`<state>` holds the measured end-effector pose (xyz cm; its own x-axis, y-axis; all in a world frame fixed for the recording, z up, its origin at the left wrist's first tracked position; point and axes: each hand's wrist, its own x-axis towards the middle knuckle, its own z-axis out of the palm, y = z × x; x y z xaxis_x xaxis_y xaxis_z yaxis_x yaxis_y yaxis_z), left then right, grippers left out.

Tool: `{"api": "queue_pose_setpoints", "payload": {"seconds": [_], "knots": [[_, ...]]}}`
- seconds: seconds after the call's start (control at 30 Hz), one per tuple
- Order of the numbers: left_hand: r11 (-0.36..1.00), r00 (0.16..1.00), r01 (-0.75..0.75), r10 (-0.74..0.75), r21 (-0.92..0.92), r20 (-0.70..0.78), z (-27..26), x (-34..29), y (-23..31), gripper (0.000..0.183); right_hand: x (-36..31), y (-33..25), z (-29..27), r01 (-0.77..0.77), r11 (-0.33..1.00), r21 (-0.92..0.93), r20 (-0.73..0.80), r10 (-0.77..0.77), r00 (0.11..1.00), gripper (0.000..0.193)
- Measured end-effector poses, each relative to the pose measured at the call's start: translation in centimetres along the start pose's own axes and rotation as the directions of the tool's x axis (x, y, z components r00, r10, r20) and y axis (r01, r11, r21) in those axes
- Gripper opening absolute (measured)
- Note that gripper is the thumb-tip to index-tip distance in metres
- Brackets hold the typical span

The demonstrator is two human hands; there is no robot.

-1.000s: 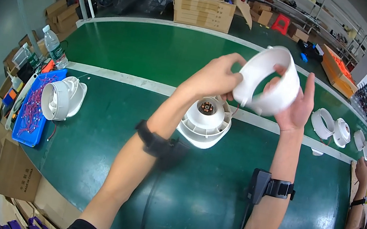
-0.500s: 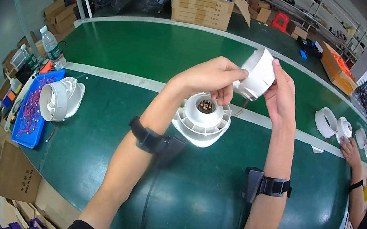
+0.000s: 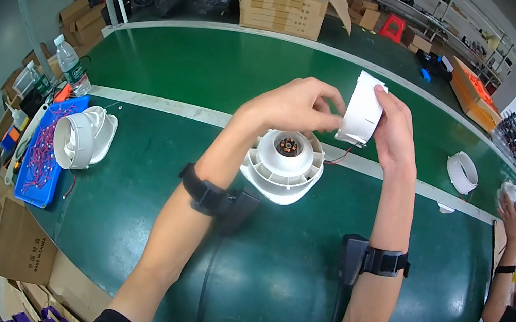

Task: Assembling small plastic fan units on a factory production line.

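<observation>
- Landmark: white finned base [image 3: 282, 178], resting on the green table [image 3: 123, 220].
- I hold the white ring [image 3: 362, 114] raised, right of the base.
- Right hand [image 3: 397, 129]: thumb and fingers pinch the ring.
- Left hand [image 3: 297, 104]: near the base, fingers curved, parted; I cannot tell whether they touch the ring.

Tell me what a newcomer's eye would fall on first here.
Probably the white ring, raised in the fingers of the right hand, with the left hand close by. Next comes the white fan-like part on the green table, just below the left hand in view. The blue tray of tangled wires, far left, also stands out.
</observation>
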<state>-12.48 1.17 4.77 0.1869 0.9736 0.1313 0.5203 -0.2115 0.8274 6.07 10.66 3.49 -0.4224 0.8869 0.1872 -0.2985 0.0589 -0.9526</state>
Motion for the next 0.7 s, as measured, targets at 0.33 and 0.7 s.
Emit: {"api": "queue_pose_setpoints", "payload": {"seconds": [0.33,0.7], "knots": [[0.649,0.905,0.228,-0.416,0.726,0.087,4.7,-0.3,1.9,0.110,-0.2,-2.6,-2.7,0.112,0.985,0.127,-0.059,-0.105,0.993,0.038],[0.700,0.926,0.260,-0.375,0.665,0.032,3.1,-0.3,0.1,0.110,-0.9,-4.1,-2.4,0.185,0.962,0.199,-0.139,-0.159,0.977,0.038]]}}
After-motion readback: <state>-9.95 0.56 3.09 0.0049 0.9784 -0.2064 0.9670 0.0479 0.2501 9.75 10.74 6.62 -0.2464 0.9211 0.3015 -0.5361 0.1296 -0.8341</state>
